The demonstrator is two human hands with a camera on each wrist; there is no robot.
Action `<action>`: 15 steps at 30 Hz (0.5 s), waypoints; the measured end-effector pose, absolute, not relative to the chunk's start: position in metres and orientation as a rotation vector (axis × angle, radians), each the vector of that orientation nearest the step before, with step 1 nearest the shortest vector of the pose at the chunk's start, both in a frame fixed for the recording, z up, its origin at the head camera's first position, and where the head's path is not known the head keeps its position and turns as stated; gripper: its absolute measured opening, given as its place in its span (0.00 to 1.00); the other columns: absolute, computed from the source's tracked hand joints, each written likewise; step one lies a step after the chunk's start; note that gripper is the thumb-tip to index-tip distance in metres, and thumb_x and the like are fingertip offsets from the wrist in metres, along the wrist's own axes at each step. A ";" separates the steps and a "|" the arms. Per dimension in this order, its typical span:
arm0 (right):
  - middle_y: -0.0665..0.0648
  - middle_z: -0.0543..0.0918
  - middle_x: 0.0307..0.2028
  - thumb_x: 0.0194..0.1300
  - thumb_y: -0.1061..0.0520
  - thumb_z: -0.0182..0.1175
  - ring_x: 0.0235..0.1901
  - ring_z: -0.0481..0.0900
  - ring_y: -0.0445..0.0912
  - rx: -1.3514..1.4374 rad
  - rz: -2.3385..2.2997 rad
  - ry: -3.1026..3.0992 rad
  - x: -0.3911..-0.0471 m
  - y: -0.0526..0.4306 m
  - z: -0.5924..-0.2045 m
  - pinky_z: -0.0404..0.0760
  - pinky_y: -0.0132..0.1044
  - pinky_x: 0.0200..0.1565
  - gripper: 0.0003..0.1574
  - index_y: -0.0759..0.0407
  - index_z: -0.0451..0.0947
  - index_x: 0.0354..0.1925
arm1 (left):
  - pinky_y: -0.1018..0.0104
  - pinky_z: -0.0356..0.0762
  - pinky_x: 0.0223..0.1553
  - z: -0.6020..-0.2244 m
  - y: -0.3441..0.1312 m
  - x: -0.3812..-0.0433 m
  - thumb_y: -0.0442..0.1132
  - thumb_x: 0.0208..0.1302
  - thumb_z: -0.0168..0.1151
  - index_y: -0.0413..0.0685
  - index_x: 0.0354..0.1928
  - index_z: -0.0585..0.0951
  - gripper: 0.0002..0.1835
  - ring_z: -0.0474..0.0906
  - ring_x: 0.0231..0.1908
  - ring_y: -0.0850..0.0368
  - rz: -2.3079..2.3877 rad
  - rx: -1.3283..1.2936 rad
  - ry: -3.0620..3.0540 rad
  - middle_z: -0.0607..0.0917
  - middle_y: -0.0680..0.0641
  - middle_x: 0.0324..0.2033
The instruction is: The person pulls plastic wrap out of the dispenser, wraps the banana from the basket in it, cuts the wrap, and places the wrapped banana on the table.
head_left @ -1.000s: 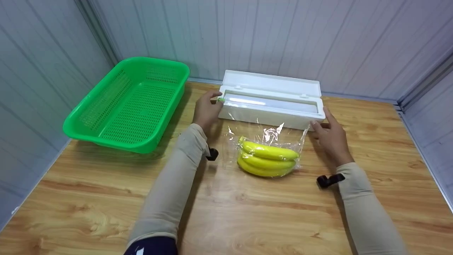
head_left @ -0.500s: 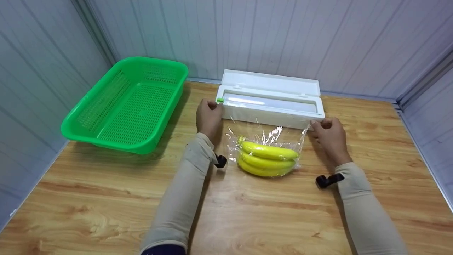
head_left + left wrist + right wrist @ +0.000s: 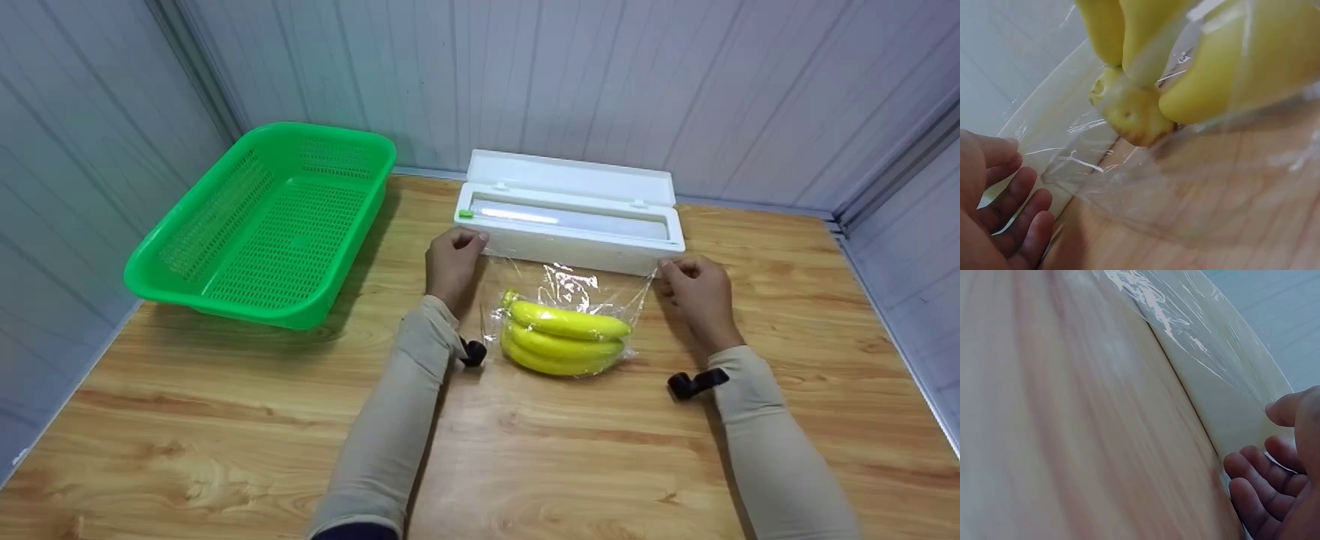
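A bunch of yellow bananas (image 3: 564, 349) lies on the wooden table under clear cling film (image 3: 571, 282). My left hand (image 3: 452, 266) pinches the film's far left corner between thumb and forefinger. At the far right corner, my right hand (image 3: 699, 296) pinches the film the same way. The film stretches between both hands and down over the fruit. Just behind stands a white cling film dispenser (image 3: 577, 253), its lid raised, with a roll inside and a green slide cutter (image 3: 466, 214) at its left end. In the left wrist view, the banana stem (image 3: 1134, 115) shows through the film.
A green perforated basket (image 3: 345, 255) stands on the left of the table (image 3: 585, 457). Panelled walls (image 3: 562, 82) close off the back and both sides. A black wrist camera is strapped to each sleeve.
My left hand has left the dispenser's left end, moved right and nearer, and taken hold of the film's corner. The film has come away from the dispenser. My right hand has barely moved.
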State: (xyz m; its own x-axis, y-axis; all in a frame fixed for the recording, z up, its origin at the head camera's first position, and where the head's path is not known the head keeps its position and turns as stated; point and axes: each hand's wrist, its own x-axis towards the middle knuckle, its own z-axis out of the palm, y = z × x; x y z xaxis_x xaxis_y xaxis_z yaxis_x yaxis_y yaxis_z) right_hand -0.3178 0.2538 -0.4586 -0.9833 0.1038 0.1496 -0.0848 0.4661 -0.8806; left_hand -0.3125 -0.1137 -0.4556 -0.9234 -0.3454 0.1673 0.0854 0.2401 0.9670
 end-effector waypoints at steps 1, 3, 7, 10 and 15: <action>0.62 0.84 0.37 0.69 0.42 0.63 0.31 0.83 0.44 -0.016 1.563 -2.511 -0.317 0.254 -0.459 0.83 0.33 0.31 0.27 0.67 0.79 0.42 | 0.66 0.73 0.43 -0.456 -0.113 -0.312 0.42 0.64 0.69 0.44 0.34 0.88 0.08 0.79 0.37 0.57 -1.738 0.219 -2.160 0.87 0.50 0.33; 0.63 0.85 0.35 0.69 0.44 0.63 0.30 0.83 0.44 -0.015 1.614 -2.481 -0.317 0.253 -0.460 0.83 0.33 0.31 0.26 0.69 0.80 0.42 | 0.66 0.73 0.43 -0.456 -0.113 -0.310 0.41 0.64 0.69 0.43 0.34 0.88 0.08 0.78 0.37 0.57 -1.766 0.196 -2.149 0.87 0.49 0.32; 0.63 0.86 0.32 0.70 0.49 0.64 0.29 0.83 0.45 -0.006 1.725 -2.410 -0.314 0.254 -0.459 0.83 0.33 0.29 0.22 0.70 0.80 0.42 | 0.65 0.74 0.43 -0.453 -0.112 -0.306 0.42 0.65 0.68 0.46 0.36 0.87 0.07 0.78 0.38 0.56 -1.899 0.147 -2.125 0.85 0.49 0.34; 0.63 0.85 0.31 0.69 0.53 0.64 0.27 0.83 0.46 0.039 1.830 -2.322 -0.313 0.254 -0.458 0.82 0.33 0.28 0.18 0.70 0.79 0.42 | 0.61 0.75 0.44 -0.451 -0.112 -0.304 0.42 0.67 0.67 0.46 0.37 0.86 0.07 0.78 0.40 0.54 -2.042 0.087 -2.054 0.84 0.47 0.36; 0.61 0.83 0.28 0.68 0.58 0.65 0.26 0.83 0.47 0.113 1.961 -2.194 -0.310 0.251 -0.456 0.83 0.33 0.28 0.15 0.72 0.79 0.42 | 0.54 0.78 0.46 -0.447 -0.110 -0.299 0.39 0.68 0.66 0.42 0.38 0.84 0.07 0.79 0.40 0.50 -2.204 0.006 -1.927 0.84 0.42 0.36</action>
